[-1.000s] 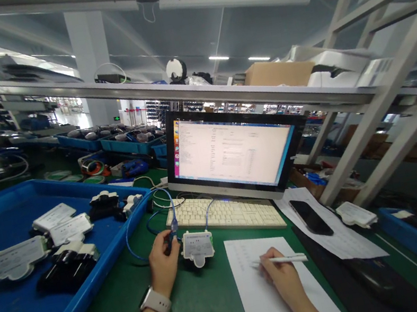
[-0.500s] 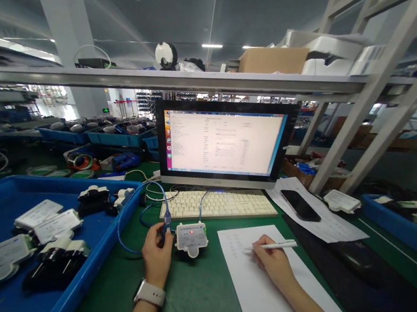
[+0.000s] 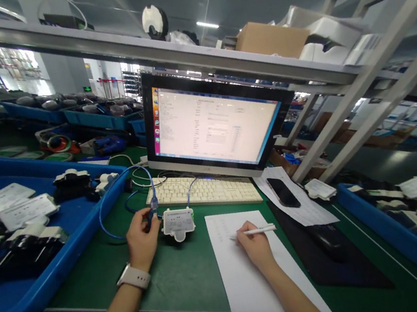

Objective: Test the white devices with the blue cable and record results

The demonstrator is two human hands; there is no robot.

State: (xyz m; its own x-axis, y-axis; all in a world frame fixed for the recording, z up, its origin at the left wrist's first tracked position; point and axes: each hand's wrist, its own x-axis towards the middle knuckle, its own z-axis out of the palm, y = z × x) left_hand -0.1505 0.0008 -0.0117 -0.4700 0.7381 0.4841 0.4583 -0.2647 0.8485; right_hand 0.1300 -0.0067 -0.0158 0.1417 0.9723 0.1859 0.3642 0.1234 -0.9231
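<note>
Head view: a white pen [image 3: 261, 229] and a blue cable [image 3: 153, 186] were held over a green bench [image 3: 185, 284].
I saw the right hand [image 3: 256, 248] pinching the pen over a paper sheet [image 3: 247, 294] and the left hand [image 3: 142, 238] clamped on the cable's plug end [image 3: 154, 203]. Just beside the left hand, a white labelled module [image 3: 178, 222] lay on the bench, in front of a pale keyboard [image 3: 214, 191]. Behind that stood a lit monitor [image 3: 215, 125].
</note>
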